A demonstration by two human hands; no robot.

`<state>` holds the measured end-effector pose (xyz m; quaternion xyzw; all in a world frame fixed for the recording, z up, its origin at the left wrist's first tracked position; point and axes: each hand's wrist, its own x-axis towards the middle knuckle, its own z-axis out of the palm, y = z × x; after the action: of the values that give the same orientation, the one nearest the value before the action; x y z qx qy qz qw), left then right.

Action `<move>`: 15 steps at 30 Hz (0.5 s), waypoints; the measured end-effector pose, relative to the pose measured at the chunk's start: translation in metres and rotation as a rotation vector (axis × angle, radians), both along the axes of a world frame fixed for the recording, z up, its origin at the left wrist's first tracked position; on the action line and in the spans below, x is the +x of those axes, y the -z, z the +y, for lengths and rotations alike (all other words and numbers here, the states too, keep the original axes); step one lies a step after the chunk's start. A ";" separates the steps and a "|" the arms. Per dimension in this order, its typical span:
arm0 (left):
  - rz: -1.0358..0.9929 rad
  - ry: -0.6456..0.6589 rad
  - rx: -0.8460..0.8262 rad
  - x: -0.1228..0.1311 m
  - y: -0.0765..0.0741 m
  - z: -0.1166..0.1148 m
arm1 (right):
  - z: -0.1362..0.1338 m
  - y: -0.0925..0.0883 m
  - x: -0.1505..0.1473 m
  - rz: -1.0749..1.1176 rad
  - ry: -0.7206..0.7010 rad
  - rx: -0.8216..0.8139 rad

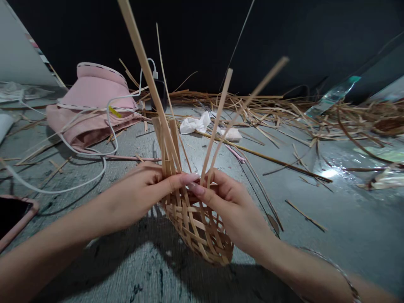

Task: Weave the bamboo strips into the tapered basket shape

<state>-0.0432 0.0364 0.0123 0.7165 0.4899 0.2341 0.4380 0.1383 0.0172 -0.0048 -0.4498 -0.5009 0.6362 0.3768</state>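
A small woven basket (197, 229) of pale flat strips hangs tilted between my hands, above the grey table. My left hand (148, 189) pinches its upper rim on the left, thumb pointing right. On the right, my right hand (227, 202) closes on the rim, its thumb tip meeting the left thumb. Long loose strips (151, 80) rise from the rim by my left hand, and two more strips (217, 122) stick up beside my right fingers. The fingertips behind the rim are partly hidden.
Behind lie a pink visor hat (97, 92), a white cable (107, 126), crumpled white tissue (195, 123) and a heap of loose strips (252, 107). A plastic bottle (334, 97) leans at the back right. A phone (15, 216) rests at the left edge.
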 end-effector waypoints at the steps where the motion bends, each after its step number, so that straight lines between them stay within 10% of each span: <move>1: 0.000 -0.004 0.001 -0.001 0.000 0.000 | 0.000 0.001 0.000 0.011 0.013 -0.016; 15: 0.039 0.010 0.061 -0.003 -0.011 -0.001 | 0.014 -0.012 0.010 -0.207 -0.183 0.064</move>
<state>-0.0462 0.0359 0.0228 0.7365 0.4873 0.2325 0.4075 0.1485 0.0309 0.0067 -0.4531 -0.5960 0.6020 0.2777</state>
